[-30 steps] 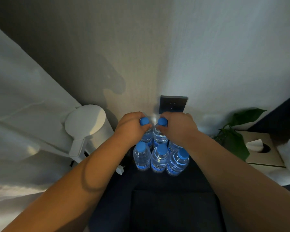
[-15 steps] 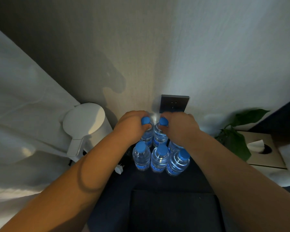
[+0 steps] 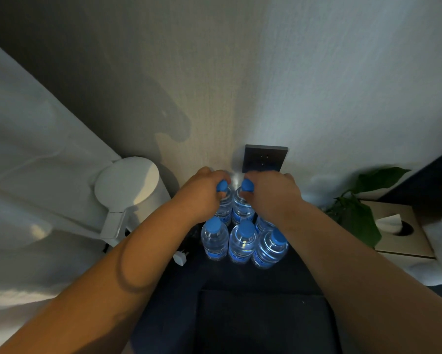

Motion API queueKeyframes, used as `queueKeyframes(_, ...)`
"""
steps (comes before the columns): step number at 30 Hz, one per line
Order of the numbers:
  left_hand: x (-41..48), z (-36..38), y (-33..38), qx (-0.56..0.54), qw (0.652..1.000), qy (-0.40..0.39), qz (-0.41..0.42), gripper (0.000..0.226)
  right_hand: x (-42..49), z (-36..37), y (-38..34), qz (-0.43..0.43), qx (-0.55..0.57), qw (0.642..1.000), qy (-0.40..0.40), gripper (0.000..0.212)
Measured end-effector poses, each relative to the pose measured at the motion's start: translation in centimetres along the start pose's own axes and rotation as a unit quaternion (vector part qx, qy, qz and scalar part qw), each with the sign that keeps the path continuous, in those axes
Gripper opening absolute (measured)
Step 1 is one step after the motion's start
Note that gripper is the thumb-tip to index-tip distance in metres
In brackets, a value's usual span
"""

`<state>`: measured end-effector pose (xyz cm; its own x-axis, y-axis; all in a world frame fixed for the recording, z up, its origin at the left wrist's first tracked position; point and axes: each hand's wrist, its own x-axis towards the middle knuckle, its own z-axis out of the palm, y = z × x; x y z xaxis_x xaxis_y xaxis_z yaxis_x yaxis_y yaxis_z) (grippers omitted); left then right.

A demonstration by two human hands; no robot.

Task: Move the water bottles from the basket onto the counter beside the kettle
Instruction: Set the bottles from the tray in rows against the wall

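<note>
1. The left hand (image 3: 202, 194) is closed around the neck of the far-left bottle (image 3: 225, 203), below its blue cap.
2. The right hand (image 3: 273, 195) is closed the same way on the bottle beside it (image 3: 241, 208).
3. Both held bottles stand on the dark counter (image 3: 214, 277), right of the white kettle (image 3: 130, 192).
4. Three more bottles (image 3: 241, 241) stand in the near row, touching one another.
5. A wall socket (image 3: 265, 158) is just behind the hands.

A hotel room or bedroom corner, by the look of it: a white electric kettle (image 3: 131, 190) stands left of a dark wall socket (image 3: 265, 159), with a tissue box (image 3: 403, 229) and leafy plant (image 3: 360, 210) to the socket's right, white bedding (image 3: 36, 175) far left.
</note>
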<state>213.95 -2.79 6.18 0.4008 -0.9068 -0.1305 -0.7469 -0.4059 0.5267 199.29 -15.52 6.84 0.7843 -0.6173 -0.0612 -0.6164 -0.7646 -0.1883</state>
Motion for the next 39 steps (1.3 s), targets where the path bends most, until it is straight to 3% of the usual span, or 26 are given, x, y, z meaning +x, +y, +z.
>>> queueKeyframes(6,-0.2,0.0,0.4,0.020,0.998,0.055,-0.020,0.029,-0.1,0.4,-0.1,0.002,-0.009,1.000,0.012,0.029)
queueKeyframes(11,-0.4,-0.3,0.3,0.023,0.998,0.052,0.017,0.019,-0.1,0.7,0.1,-0.004,-0.008,1.000,0.028,0.028)
queueKeyframes(23,-0.2,-0.2,-0.1,0.014,0.999,0.044,0.023,0.023,-0.3,0.5,-0.5,0.012,-0.048,0.999,0.018,0.040)
queueKeyframes(27,-0.3,-0.1,0.0,0.012,0.999,0.049,0.020,0.028,-0.5,0.4,-0.1,-0.020,-0.011,1.000,0.009,0.042)
queueKeyframes(32,-0.4,0.3,-0.2,0.005,0.998,0.062,0.027,0.031,-0.3,0.2,0.6,-0.047,-0.010,0.999,0.007,0.027)
queueKeyframes(39,-0.1,0.4,-0.4,-0.001,0.997,0.064,0.031,0.031,0.2,0.7,0.5,-0.035,-0.016,0.999,0.016,0.031)
